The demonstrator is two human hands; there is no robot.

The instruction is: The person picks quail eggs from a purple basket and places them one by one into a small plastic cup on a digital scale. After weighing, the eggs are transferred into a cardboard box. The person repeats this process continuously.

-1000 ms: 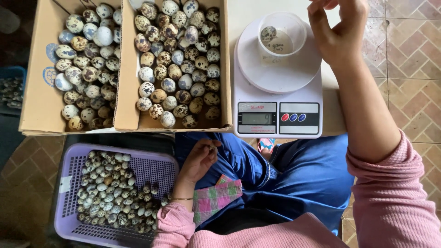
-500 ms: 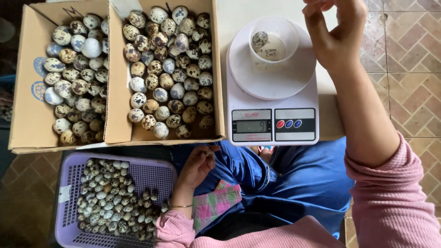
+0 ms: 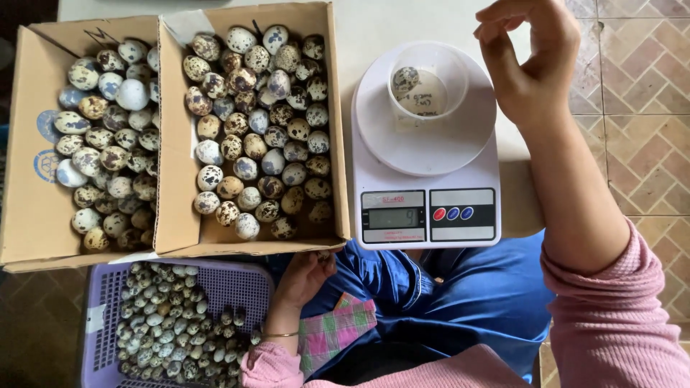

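Soft, even daylight; sharp focus, faint shadows.

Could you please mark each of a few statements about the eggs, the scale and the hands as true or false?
1. One speckled egg lies in the white cup on the kitchen scale. True.
2. The right hand grips the cup's rim. False: it is raised beside the cup, apart from it, fingers loosely curled.
3. Two cardboard boxes of speckled eggs stand side by side left of the scale. True.
4. The purple basket holds no eggs. False: it holds a heap of small speckled eggs.
5. The left hand is down by the near edge of the right box, beside the basket. True.
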